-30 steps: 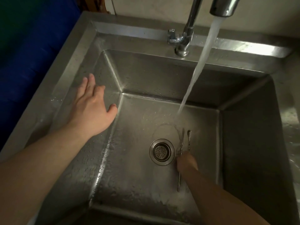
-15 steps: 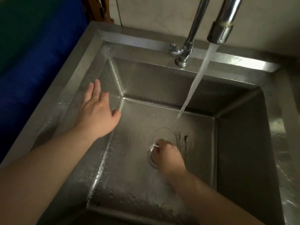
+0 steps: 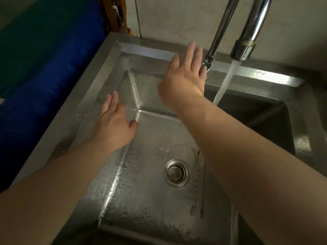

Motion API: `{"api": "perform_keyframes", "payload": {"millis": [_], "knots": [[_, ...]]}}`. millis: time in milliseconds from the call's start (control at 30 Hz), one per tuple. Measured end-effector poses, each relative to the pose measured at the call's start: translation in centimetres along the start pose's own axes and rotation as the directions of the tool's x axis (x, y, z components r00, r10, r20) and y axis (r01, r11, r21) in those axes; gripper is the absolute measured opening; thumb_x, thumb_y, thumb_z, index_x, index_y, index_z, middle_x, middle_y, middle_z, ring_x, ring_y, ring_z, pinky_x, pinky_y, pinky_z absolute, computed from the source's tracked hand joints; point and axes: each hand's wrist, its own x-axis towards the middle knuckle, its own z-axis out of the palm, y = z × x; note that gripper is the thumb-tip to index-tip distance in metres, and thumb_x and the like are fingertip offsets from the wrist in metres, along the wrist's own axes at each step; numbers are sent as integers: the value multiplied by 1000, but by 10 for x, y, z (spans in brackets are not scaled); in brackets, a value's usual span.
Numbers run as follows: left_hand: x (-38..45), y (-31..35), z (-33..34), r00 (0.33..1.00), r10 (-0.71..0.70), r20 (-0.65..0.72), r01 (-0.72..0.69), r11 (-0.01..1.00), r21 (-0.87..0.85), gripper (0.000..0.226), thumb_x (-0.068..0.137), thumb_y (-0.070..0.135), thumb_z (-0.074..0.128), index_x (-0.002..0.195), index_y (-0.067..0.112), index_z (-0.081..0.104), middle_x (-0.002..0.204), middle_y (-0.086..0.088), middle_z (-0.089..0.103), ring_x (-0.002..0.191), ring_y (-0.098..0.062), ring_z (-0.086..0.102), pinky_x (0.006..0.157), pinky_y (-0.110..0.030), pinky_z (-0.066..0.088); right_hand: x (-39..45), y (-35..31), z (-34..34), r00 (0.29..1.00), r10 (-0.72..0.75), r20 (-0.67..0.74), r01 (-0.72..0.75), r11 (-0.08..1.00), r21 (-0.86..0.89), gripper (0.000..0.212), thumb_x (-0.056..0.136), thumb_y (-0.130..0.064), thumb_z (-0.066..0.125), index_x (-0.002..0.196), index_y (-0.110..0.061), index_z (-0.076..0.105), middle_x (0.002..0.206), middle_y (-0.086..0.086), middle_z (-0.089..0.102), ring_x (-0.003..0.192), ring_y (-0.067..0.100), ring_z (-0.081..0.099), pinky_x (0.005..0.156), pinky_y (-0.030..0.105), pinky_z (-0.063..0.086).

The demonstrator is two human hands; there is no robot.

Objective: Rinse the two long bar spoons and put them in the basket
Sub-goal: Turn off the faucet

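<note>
Nearest, lying side by side on the wet floor of the steel sink (image 3: pixel 113 55): two long bar spoons (image 3: pixel 198 183) with twisted stems, just right of the round drain strainer (image 3: pixel 177 172), far ends hidden under the right forearm, touched by neither hand. Further in, left hand (image 3: pixel 115 126) flat and spread, palm down, over the sink's left wall, grip slack and empty, thumb reaching toward the inner corner. Beyond, right hand (image 3: pixel 185 76) raised with fingers straight and apart, grip likewise loose and holding nothing, fingertips close to the base of the tap (image 3: pixel 210 59); actual contact with it cannot be told. Right of that hand, a stream of water (image 3: pixel 224 82) pouring from the chrome spout (image 3: pixel 242 50), its lower part hidden behind the right forearm. Farthest left, blue cloth (image 3: pixel 44 85) beside the sink's rim. No basket within view.
</note>
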Motion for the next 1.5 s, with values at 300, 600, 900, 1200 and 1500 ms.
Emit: {"api": "perform_keyframes", "payload": {"millis": [300, 600, 900, 1200, 1500], "knots": [[-1, 2, -2, 1000, 6, -7, -6, 1000, -10, 66, 84, 41, 48, 139, 5, 37, 162, -13, 3, 148, -25, -2, 116, -38, 10, -1, 8, 23, 999, 32, -11, -31, 998, 51, 62, 88, -7, 44, 147, -4, 27, 162, 20, -14, 149, 35, -15, 121, 55, 8], [-2, 7, -6, 1000, -4, 3, 4, 1000, -6, 64, 85, 39, 51, 138, 5, 39, 162, -13, 3, 148, -26, -2, 116, -38, 8, -16, 15, 36, 1000, 13, -12, -12, 998, 66, 52, 89, -3, 37, 142, -3, 32, 161, 19, -20, 149, 33, -19, 121, 55, 5], [-3, 9, -9, 1000, -2, 14, 2, 1000, 14, 66, 86, 41, 50, 140, 5, 37, 162, -13, 2, 148, -25, -2, 116, -37, 7, -23, 20, 47, 1000, -13, 3, 13, 999, 51, 58, 89, -4, 38, 146, -4, 26, 161, 17, -22, 149, 32, -18, 120, 56, 7], [-1, 14, -6, 998, -32, 56, 29, 998, 58, 69, 85, 42, 52, 141, 7, 33, 162, -14, -6, 147, -28, -7, 115, -47, 15, -26, 36, 38, 994, -108, 3, 105, 974, 200, 55, 90, -12, 47, 144, -8, 33, 163, 15, -15, 150, 31, -12, 122, 53, 9], [-49, 96, 87, 990, 104, 100, -90, 988, -129, 41, 79, 32, 62, 111, 7, 59, 106, -17, 62, 100, -39, 57, 83, -46, 48, -101, 129, 97, 987, -23, -162, 84, 921, 381, 26, 86, -10, 57, 111, 0, 60, 113, 20, 55, 97, 40, 55, 83, 47, 50]]}}
